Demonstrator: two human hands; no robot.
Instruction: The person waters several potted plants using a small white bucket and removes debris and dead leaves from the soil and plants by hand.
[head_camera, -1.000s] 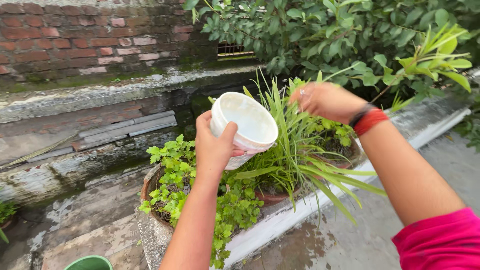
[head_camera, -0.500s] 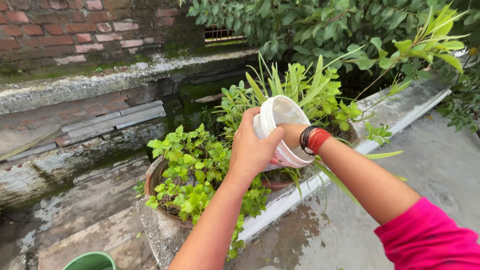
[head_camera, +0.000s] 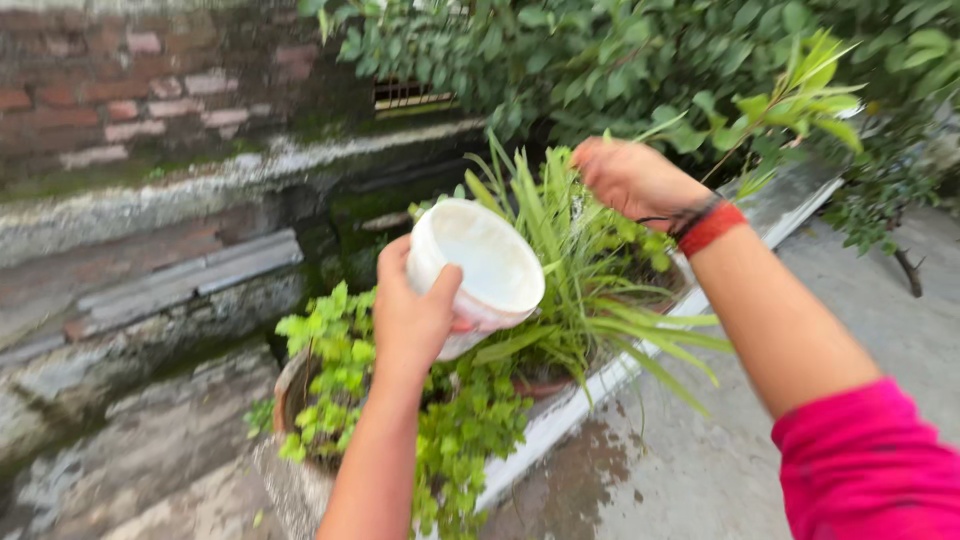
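Observation:
My left hand (head_camera: 412, 318) grips a white plastic tub (head_camera: 480, 268) by its rim, tilted with its mouth facing up and toward me, above the potted plants. My right hand (head_camera: 630, 176), blurred, is raised over the long-leaved grass plant (head_camera: 560, 260), fingers loosely curled and apparently with nothing in them. A red and black band circles that wrist. A low leafy plant in a clay pot (head_camera: 285, 390) sits below the tub.
The pots stand on a pale concrete ledge (head_camera: 600, 385) beside wet paving. A brick wall (head_camera: 150, 90) with a vent runs behind, over a mossy drain channel. A dense leafy shrub (head_camera: 640, 60) overhangs the pots at the back right.
My right hand has come out of the tub and risen above the grass plant. The tub has tipped back so its opening faces up. The view has shifted and blurred.

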